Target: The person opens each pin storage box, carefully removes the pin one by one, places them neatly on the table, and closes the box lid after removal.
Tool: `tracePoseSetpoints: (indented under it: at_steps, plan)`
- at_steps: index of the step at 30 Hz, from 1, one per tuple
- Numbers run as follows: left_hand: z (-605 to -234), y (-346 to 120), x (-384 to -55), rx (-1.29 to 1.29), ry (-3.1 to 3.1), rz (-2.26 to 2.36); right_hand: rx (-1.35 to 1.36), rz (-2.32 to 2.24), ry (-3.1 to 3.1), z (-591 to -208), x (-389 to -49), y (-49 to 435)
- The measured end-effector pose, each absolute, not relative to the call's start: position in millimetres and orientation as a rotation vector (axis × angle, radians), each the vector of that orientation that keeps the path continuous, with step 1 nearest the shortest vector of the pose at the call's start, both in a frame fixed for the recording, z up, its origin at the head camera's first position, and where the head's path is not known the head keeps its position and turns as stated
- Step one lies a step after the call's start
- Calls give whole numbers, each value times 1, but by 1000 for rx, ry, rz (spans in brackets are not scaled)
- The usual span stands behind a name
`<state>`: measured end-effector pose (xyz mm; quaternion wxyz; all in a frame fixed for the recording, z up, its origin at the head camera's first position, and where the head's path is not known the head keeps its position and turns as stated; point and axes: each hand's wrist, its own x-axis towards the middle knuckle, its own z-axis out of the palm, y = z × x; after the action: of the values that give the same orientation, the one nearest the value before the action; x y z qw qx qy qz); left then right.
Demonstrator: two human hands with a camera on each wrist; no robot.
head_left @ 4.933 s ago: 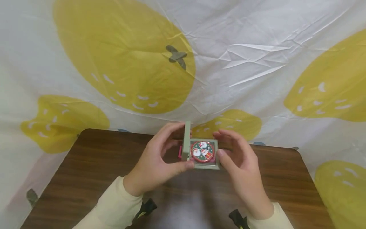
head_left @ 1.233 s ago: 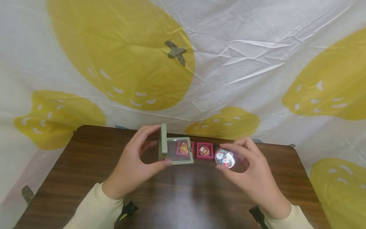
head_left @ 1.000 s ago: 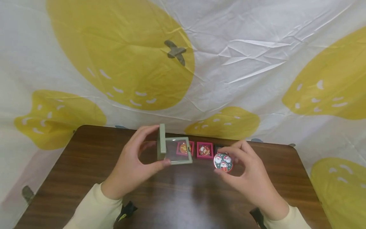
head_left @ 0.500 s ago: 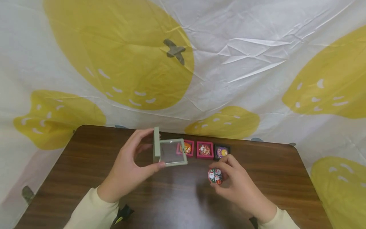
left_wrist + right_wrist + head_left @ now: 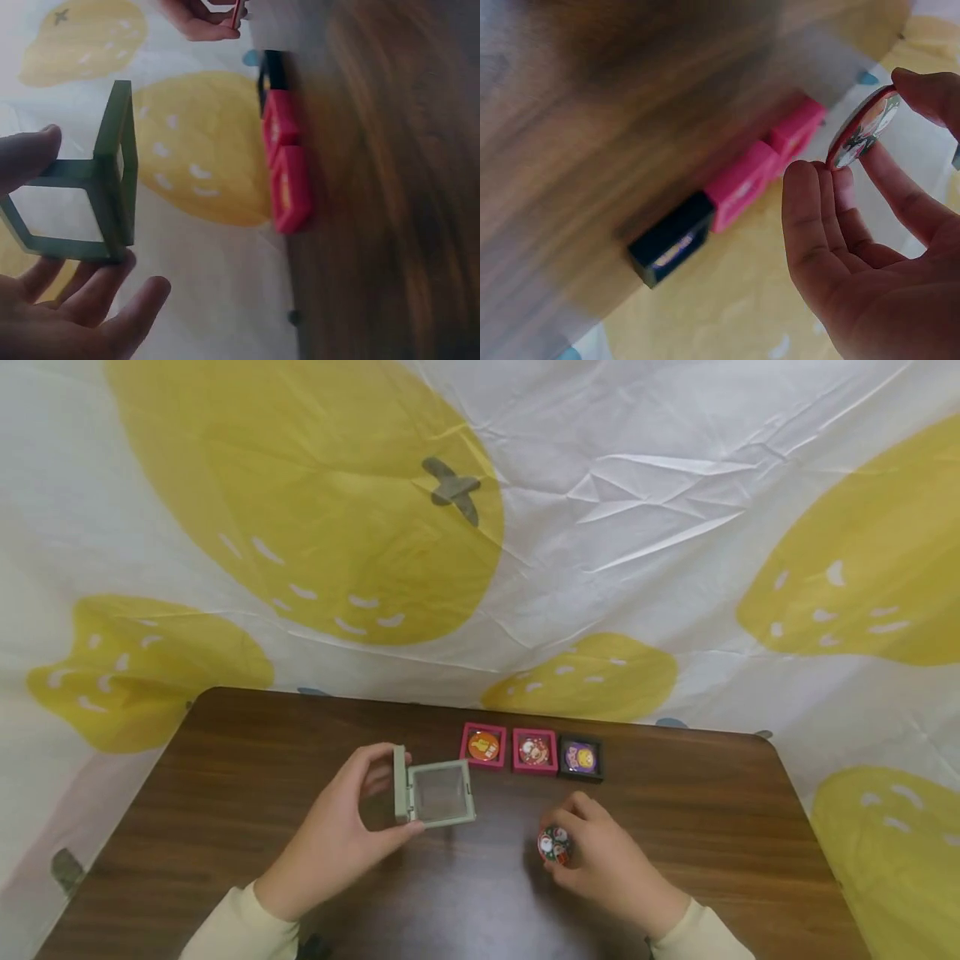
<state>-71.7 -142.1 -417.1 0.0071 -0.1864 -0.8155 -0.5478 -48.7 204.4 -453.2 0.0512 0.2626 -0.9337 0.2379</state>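
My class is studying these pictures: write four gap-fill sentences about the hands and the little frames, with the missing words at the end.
1. The right hand pinches a badge whose outline is ____, not square.
2. The left hand holds a green case that is not shut but ____.
3. The number of pink frames on the table is ____.
4. In the head view, the black frame is at the row's ____ end (left or right).

Missing words: round; open; two; right.

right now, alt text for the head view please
The left hand holds an open green case, the right hand a Santa-print disc. Beyond them, two pink frames and a black frame sit on a brown table.
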Motion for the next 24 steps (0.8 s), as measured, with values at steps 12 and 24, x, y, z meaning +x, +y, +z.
tracePoseSetpoints:
  at_steps: [12,24]
  plan:
    - [-447,-159,-81,-506,-2667,-1720,799,460,-2962,-482,-45,203]
    - [-459,-173,-108,-470,-2711,-1653,848,435,-2961,-492,-43,204]
